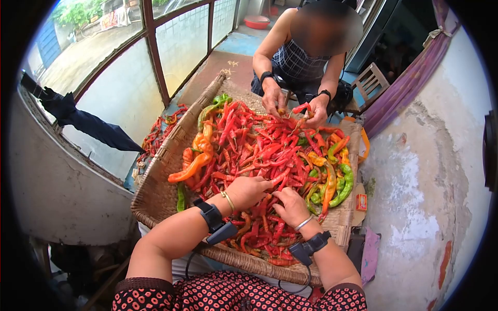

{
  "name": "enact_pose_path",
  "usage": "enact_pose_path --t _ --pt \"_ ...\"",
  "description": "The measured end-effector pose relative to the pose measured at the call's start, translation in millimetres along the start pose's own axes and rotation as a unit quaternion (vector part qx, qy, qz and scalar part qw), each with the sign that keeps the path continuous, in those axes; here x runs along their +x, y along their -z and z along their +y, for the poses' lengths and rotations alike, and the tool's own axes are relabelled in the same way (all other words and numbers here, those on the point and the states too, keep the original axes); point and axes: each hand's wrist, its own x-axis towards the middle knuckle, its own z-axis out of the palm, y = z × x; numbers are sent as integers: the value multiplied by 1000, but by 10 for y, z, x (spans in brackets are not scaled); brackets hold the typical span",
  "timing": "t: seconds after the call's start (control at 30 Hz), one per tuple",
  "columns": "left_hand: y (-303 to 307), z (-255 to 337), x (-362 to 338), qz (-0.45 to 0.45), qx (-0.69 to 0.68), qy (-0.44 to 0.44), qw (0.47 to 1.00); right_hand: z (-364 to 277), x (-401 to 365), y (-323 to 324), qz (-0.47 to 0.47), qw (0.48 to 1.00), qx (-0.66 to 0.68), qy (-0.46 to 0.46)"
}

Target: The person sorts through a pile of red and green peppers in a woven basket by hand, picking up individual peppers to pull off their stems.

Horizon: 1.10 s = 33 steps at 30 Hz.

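A big heap of red chili peppers (270, 155) fills the middle of a woven basket tray (150, 205). Over its near half, my left hand (246, 193) has its fingers together, and a red chili lies at their tips. Close by on the right, my right hand (291, 208) curls its fingers toward the left fingertips; what they pinch is hard to make out. Orange peppers (199, 153) lie along the tray's left side. Green and yellow peppers (340, 186) are gathered on the right.
Across the tray sits another person, whose hands (275, 101) hold peppers over the far edge. A folded dark umbrella (98, 124) hangs at left, with more red peppers (155, 132) below it. A rough wall (415, 197) stands at right, near a wooden chair (371, 83).
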Motion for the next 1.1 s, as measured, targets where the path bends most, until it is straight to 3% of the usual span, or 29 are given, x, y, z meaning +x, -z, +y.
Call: enact_pose_path --t 0.13,0.2,0.3,0.4,0.47,0.53,0.6,0.67,0.73,0.77,0.83,0.87,0.9,0.93,0.97,1.03,1.1 --pt "58 118 -4 -65 32 -20 997 -153 15 84 -10 998 65 -7" --pt "93 130 -8 -53 12 -37 998 -238 8 131 16 993 114 -9" --pt "161 222 19 21 -9 -69 997 -272 5 227 -52 982 178 34" --pt "142 161 22 26 1 -139 990 -317 7 297 -74 957 281 13" --pt "223 140 28 -26 -10 -123 992 -253 11 340 -66 945 318 37" --pt "307 76 18 -94 -76 -35 992 -272 15 462 -106 874 453 -136" --pt "305 -74 22 -23 -130 26 991 -172 0 433 -13 838 512 -190" --pt "383 -180 33 19 -270 186 944 10 9 415 57 827 525 -195" --pt "362 -288 89 147 -482 286 815 145 24 407 113 842 483 -214" --pt "386 -286 92 188 -456 305 814 279 15 326 138 870 425 -210" --pt "348 -241 90 178 -449 327 812 390 16 284 184 937 248 -161" --pt "315 -228 62 167 -442 350 809 431 8 301 153 962 156 -165" --pt "249 -280 23 95 -382 334 856 476 1 262 166 971 100 -140" --pt "131 -339 1 77 -238 271 930 526 -5 205 177 977 43 -114" --pt "37 -377 -34 53 -143 212 965 557 -12 166 150 980 28 -129" --pt "24 -238 -14 61 -20 90 994 558 -15 148 104 982 67 -141" --pt "60 -76 32 49 -34 93 994 570 -36 89 47 984 93 -147"
